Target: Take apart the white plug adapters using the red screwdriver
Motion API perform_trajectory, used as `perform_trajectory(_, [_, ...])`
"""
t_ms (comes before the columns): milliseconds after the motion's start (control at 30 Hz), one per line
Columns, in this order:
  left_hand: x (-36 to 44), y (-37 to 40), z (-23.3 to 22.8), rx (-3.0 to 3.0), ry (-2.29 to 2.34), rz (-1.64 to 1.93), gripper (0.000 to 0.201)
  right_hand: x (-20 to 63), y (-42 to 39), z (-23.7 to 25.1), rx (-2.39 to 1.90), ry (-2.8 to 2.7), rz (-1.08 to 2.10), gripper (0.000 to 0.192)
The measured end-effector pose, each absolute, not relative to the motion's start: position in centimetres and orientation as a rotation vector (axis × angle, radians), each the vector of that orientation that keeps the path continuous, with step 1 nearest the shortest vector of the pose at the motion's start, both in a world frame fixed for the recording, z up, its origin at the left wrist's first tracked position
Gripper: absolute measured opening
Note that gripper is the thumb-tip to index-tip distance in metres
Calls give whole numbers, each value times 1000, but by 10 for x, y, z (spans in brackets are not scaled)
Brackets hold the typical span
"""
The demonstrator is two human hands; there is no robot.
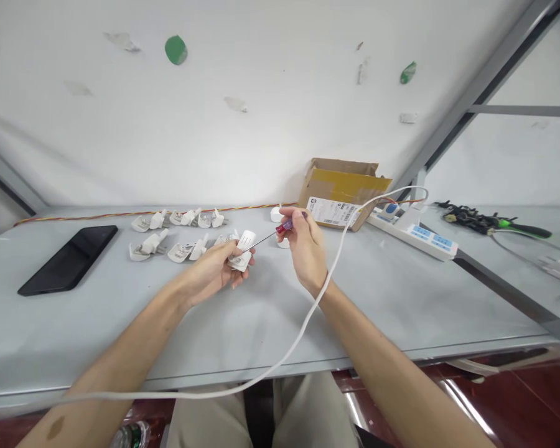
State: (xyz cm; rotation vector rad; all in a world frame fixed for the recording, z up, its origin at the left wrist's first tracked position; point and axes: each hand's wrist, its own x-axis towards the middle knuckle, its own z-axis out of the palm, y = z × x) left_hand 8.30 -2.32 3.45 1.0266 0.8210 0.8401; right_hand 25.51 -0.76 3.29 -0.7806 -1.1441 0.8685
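Observation:
My left hand (219, 267) is closed around a white plug (246, 241) whose casing looks opened, held above the grey table. In my right hand (303, 239) is a screwdriver (285, 226) with a red and purple handle. Its thin metal shaft slants down to the left, and the tip reaches the plug; whether it sits in a screw I cannot tell. Behind and left of my left hand lie several opened white plugs (150, 244) in two rows. Close behind my right hand stands another white plug piece (276, 214), partly hidden.
A black phone (68, 259) lies at the left. Behind my right hand stands an open cardboard box (340, 186). A power strip (413, 233) and dark cables (476, 218) with a green-handled tool (525, 229) are at the right. A white cable (303, 330) loops across the front.

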Motion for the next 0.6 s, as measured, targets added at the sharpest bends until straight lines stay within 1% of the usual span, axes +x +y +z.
perform_trajectory(233, [83, -26, 39, 1064, 806, 880, 17, 259, -5, 35, -816, -991, 798, 30])
perform_trajectory(300, [83, -27, 42, 1089, 767, 962, 17, 260, -3, 34, -860, -950, 727, 31])
perform_trajectory(400, [82, -21, 50, 1096, 743, 1210, 17, 260, -2, 34, -944, -915, 645, 33])
perform_trajectory(500, [78, -1, 65, 1095, 885, 1440, 18, 257, -4, 32, -1009, -925, 655, 34])
perform_trajectory(600, [76, 30, 82, 1193, 1110, 1440, 12, 251, -6, 30, -1013, -970, 683, 32])
